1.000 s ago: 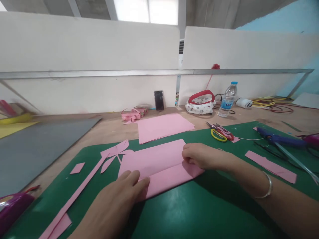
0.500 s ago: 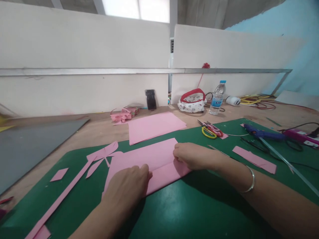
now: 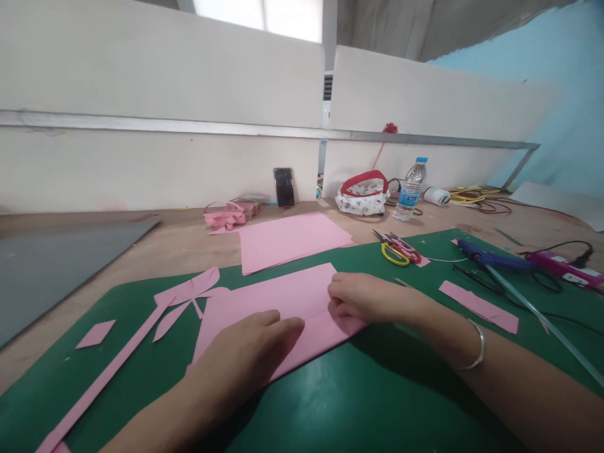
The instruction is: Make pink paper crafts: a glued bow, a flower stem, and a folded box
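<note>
A folded pink paper sheet point(image 3: 283, 299) lies on the green cutting mat point(image 3: 368, 402). My left hand point(image 3: 250, 355) rests flat on the sheet's near fold, fingers stretched out toward the right. My right hand point(image 3: 365, 297) presses down on the sheet's right end with its fingers curled, knuckles up. A silver bangle point(image 3: 474, 349) circles my right wrist. Pink paper cut-outs point(image 3: 186, 296), shaped like leaves on a long strip, lie just left of the sheet.
A stack of pink sheets point(image 3: 290, 239), scissors point(image 3: 399, 248), a glue gun point(image 3: 491, 259), a pink strip point(image 3: 479, 306), a water bottle point(image 3: 409, 189), a pouch point(image 3: 363, 195), a phone point(image 3: 284, 187), crumpled pink scraps point(image 3: 229, 216) and a grey board point(image 3: 51, 264) lie around.
My left hand slid rightward along the near fold of the pink sheet, fingers now further across it. My right hand stayed pressed on the right end. The view shifted slightly.
</note>
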### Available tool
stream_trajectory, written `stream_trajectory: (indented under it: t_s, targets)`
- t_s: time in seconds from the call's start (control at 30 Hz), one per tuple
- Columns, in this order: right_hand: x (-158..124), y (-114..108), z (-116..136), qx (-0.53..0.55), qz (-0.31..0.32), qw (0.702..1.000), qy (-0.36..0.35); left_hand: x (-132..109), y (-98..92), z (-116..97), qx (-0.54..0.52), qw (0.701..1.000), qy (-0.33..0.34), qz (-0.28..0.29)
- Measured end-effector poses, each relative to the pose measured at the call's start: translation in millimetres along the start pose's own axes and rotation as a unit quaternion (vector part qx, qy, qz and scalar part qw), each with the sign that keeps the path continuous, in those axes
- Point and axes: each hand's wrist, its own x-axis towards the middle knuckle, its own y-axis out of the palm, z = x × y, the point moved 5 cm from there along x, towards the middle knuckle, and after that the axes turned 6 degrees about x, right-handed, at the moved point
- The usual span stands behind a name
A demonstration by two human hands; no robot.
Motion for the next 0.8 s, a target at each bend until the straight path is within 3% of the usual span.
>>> stream_trajectory:
  t_s: [0.17, 0.33, 0.43, 0.5, 0.6, 0.7, 0.8]
  targets:
    - [-3.8, -3.1, 8.1, -0.028, -0.022, 0.999, -0.03, 1.9, 2.4, 5.8, -0.002, 1.0, 0.021, 0.016]
    - [-21.8, 7.8, 75.5, -0.123, -0.124, 0.972, -0.159, -0.4, 2.0, 3.9, -0.019, 0.999, 0.039, 0.017]
    - [-29.5, 27.9, 98.6, -0.148, -0.151, 0.962, -0.172, -0.2, 3.2, 4.6, -0.019, 0.999, 0.041, 0.019]
    - [-34.9, 37.5, 92.1, -0.154, -0.163, 0.965, -0.137, 0.4, 3.3, 5.3, -0.015, 0.999, 0.039, 0.02]
    - [-52.7, 43.2, 55.6, -0.177, -0.168, 0.969, -0.035, 0.5, 1.4, 5.1, -0.016, 0.999, 0.041, 0.02]
    - [-80.5, 42.4, 17.2, -0.255, -0.146, 0.954, 0.053, -0.8, -1.4, 4.5, -0.017, 0.999, 0.039, 0.014]
    - [-98.3, 36.2, 5.1, -0.305, -0.132, 0.939, 0.091, -1.4, -2.1, 4.7, -0.016, 0.999, 0.033, 0.009]
